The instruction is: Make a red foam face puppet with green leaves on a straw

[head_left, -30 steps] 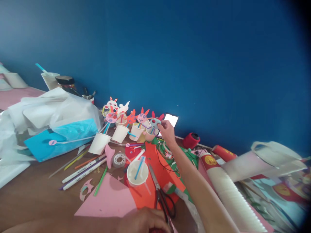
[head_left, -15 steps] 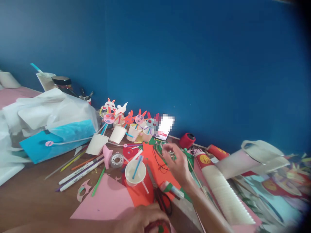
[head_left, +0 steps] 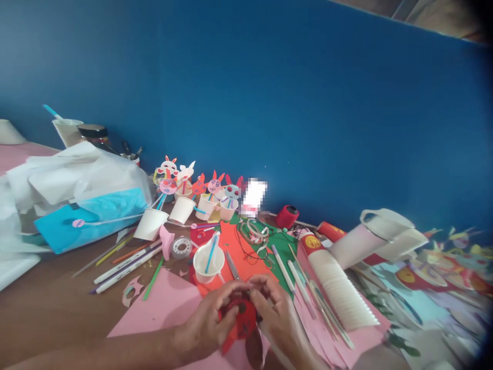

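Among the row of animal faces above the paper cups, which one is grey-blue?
The rightmost face, nearest the bright screen; the other faces are pink, orange or white.

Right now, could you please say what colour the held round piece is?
The round piece is red with dark marks, best in the head view.

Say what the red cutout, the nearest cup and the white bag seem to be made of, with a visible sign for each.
Red cutout: probably paper or thin card, matt; it looks flat and thin.
Nearest cup: likely paper, smooth, perhaps coated; its pale, thin wall looks like a disposable cup's.
White bag: seemingly plastic film, faintly shiny; it is translucent and crumpled.
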The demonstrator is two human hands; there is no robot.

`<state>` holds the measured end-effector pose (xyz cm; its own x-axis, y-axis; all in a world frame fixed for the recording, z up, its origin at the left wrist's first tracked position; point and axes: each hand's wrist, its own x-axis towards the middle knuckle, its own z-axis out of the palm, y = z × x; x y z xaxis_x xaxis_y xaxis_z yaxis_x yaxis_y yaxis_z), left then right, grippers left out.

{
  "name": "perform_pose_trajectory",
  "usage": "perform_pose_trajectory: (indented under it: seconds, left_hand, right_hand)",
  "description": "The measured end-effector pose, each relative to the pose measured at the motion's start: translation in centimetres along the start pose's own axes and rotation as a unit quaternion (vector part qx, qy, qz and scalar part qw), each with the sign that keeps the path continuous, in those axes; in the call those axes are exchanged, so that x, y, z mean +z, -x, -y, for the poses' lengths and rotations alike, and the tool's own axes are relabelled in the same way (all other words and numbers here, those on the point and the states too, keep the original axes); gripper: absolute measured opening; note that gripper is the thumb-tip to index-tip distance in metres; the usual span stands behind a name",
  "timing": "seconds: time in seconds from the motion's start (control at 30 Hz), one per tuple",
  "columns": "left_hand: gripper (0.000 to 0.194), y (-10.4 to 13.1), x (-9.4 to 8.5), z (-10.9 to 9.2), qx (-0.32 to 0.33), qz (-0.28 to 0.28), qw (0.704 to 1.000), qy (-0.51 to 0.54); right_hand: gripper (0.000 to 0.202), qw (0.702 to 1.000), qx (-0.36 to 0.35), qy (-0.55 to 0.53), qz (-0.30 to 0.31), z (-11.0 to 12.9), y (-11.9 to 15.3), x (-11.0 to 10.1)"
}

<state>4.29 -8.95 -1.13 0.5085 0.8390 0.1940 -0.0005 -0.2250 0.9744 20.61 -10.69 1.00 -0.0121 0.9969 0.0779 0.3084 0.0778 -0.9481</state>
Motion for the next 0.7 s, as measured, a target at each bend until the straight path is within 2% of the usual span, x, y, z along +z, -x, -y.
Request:
perform_pose_trajectory:
  seconds: [0.2, 0.33, 0.53, 0.7]
  left_hand:
    - [0.030, -0.1, 0.2, -0.3, -0.051, -0.043, 0.994, 0.084]
    - [0.031, 0.3, 0.1, -0.4, -0.076, -0.064, 0.987, 0.129]
    - [0.025, 0.0, -0.4, -0.9, -0.110, -0.038, 0.975, 0.187]
    - [0.030, -0.6, -0.8, -1.5, -0.110, -0.028, 0.980, 0.163]
  right_hand:
    - [0.016, 0.996, 0.022, -0.070, 0.054, -0.7, 0.0, -0.2]
    - [0.014, 0.996, 0.034, -0.075, 0.041, -0.8, -0.4, -0.1]
    - [0.013, 0.999, -0.002, -0.022, 0.028, 0.5, -1.6, -0.4]
    - [0.014, 0.999, -0.002, -0.023, 0.031, 0.3, -2.3, 0.1]
